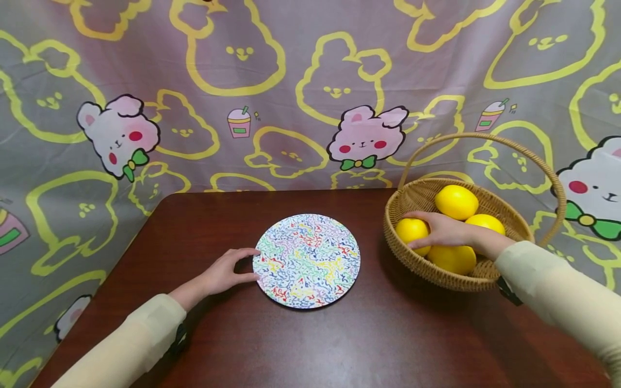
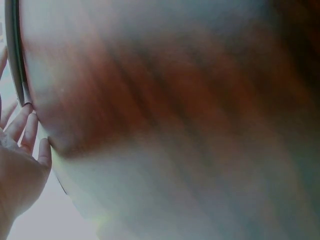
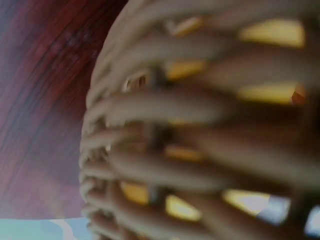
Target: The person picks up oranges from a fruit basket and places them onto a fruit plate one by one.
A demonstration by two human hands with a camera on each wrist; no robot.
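Note:
In the head view my left hand [image 1: 228, 272] lies at the left edge of a round flat board [image 1: 306, 261] covered in multicoloured squiggles. Its thumb and fingers are spread apart, their tips touching the board's rim. My right hand [image 1: 443, 230] reaches into a wicker basket [image 1: 400, 250] and grips a lemon [image 1: 411, 230] at the basket's left side, thumb below and fingers above. Other lemons [image 1: 456, 202] lie around that hand. The right wrist view is filled by the basket's weave [image 3: 165, 110], yellow showing through its gaps; the hand is hidden there.
Both board and basket stand on a dark reddish-brown wooden table [image 1: 310, 345]. The basket's tall arched handle [image 1: 509, 141] rises over the fruit. Behind the table hangs a grey curtain [image 1: 291, 70] printed with yellow outlines and white rabbits.

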